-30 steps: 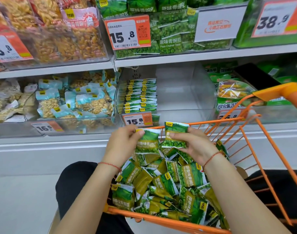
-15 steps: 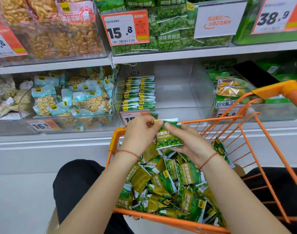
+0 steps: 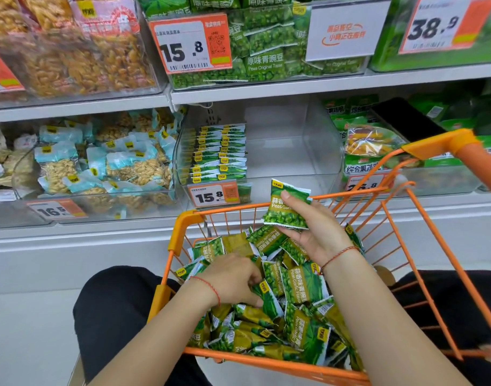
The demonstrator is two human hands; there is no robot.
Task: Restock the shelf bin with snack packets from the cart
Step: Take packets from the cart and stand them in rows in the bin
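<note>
Head view looks down into the orange cart heaped with green snack packets. Above the cart's far rim the right hand pinches a small stack of packets upright — thumb across the front, fingers curled behind. Low inside the cart, near its left wall, the left hand reaches down with fingers curled into the heap, touching a packet; whether it grips one I cannot tell. Beyond the cart's far rim sits the clear shelf bin, with a neat row of packets standing along its left side.
</note>
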